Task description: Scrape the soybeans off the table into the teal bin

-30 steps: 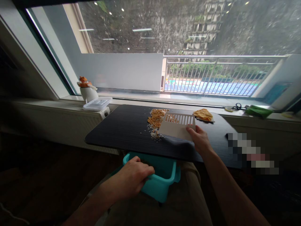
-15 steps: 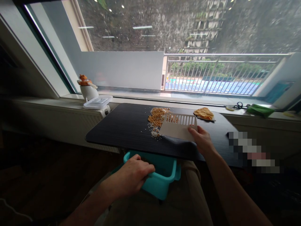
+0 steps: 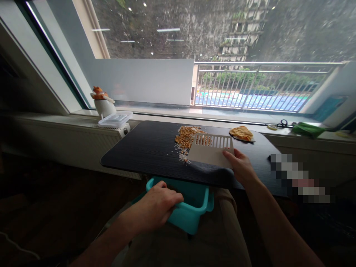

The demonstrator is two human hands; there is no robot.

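Observation:
My right hand (image 3: 241, 163) grips the right edge of a flat, pale slotted scraper (image 3: 208, 155), thumb on top. Its left edge meets a spread pile of yellow grains like soybeans or corn kernels (image 3: 185, 138). Smaller white grains (image 3: 183, 158) lie among them and along the near side. Some grains show through the slots. My left hand (image 3: 160, 204) is closed over the near rim of a turquoise plastic bin (image 3: 186, 220), which sits at my lap below the table's front edge. The inside of the bin is dark, its contents hard to make out.
A folded tan cloth (image 3: 241, 133) lies at the back right of the dark table (image 3: 144, 148). Left, by the radiator (image 3: 83, 141), stand a clear plastic lid or box (image 3: 115, 119) and a white pot (image 3: 105, 107). Scissors (image 3: 283, 123) and a green cloth (image 3: 308, 129) rest on the sill.
Almost nothing differs. The view has shifted very slightly; both hands keep their holds, and the scraper stays at the pile's right side.

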